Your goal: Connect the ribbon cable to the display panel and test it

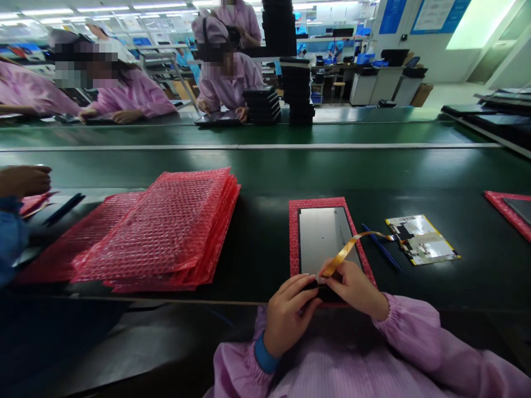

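While red bubble wrap [294,237] is presumably cushioning the panel [321,237], we are pinching the orange ribbon [344,254] at the panel's near edge with our right hand [355,284], our left hand [291,313] touching there, grip unclear.

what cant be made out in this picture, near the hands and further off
All in the head view:
Screen panel: near end mostly hidden by the left hand and right hand.
Ribbon cable: its tip, covered by the right hand.
Far-right bubble wrap: cut off by the right edge.
Wall poster: writing too small and blurred.
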Tool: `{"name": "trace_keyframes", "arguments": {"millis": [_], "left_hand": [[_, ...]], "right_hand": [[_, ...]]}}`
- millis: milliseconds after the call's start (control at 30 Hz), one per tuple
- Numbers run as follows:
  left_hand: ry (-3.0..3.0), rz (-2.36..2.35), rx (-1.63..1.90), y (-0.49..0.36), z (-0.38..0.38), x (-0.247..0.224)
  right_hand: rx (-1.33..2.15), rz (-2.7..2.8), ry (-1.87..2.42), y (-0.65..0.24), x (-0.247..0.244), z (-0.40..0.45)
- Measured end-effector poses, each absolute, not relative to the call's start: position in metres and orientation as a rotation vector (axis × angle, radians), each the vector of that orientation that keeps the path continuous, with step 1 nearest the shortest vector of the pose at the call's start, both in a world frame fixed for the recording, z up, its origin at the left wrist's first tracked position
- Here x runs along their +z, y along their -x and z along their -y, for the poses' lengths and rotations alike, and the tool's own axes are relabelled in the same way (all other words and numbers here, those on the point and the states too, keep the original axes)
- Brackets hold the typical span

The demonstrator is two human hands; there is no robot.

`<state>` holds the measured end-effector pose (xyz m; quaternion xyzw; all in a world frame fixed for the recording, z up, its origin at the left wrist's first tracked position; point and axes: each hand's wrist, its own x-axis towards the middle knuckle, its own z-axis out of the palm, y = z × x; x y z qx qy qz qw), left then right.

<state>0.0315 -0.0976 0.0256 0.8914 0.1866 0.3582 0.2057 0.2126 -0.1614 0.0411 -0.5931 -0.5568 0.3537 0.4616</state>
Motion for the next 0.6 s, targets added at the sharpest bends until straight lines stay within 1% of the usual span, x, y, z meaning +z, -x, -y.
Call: {"name": "trace_keyframes", "arguments": {"millis": [267, 467, 600], "left_hand": [[-2.692, -0.388, 0.999, -0.0292, 0.0947, 0.024], [-2.853, -0.408, 0.759, -0.025, 0.0932, 0.0288], [-2.927, -0.398, 0.718, -0.0251, 0.0953, 0.0334]], "right_hand": [[0.843, 1.388, 1.428, -0.2125, 0.0435, 0.1619], [0.817, 1.412, 1.479, -0.2106, 0.0435, 0.1618], [0.732, 1.44, 1.543, -0.2083, 0.0432, 0.1615]]}}
